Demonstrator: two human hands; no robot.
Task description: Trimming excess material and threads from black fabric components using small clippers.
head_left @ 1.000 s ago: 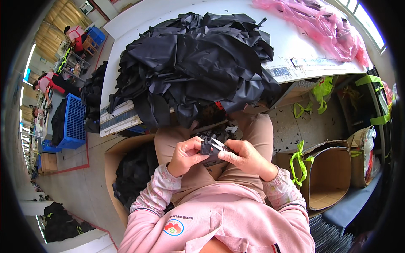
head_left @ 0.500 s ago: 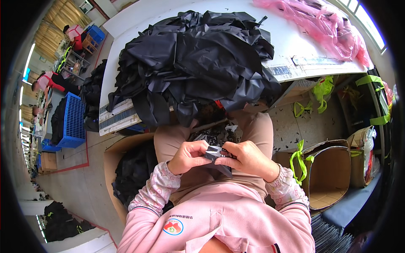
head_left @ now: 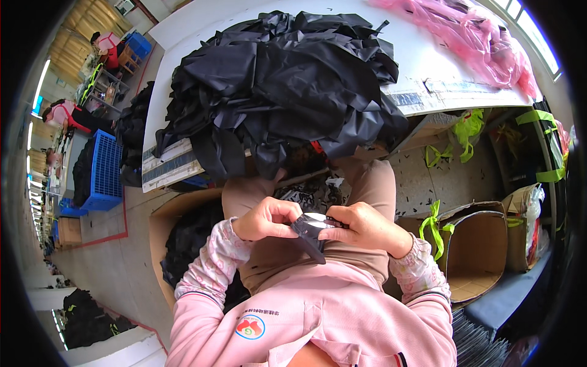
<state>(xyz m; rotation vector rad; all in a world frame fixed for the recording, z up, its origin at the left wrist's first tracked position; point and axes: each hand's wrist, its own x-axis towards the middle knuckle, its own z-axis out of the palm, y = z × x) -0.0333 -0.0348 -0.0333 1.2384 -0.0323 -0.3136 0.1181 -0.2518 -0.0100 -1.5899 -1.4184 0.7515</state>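
Off the near edge of the white table (head_left: pixel 440 70), the left hand (head_left: pixel 268 219) pinches a black fabric strip (head_left: pixel 312 248). The right hand (head_left: pixel 369 229), close beside it, grips thread snips (head_left: pixel 316 217) at the strip.

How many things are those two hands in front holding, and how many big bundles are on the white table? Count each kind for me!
Black piece in the left hand: 1
Snips in the right hand: 1
Black material heap on the white table: 1
Pink plastic bundle on the white table: 1
Total: 4
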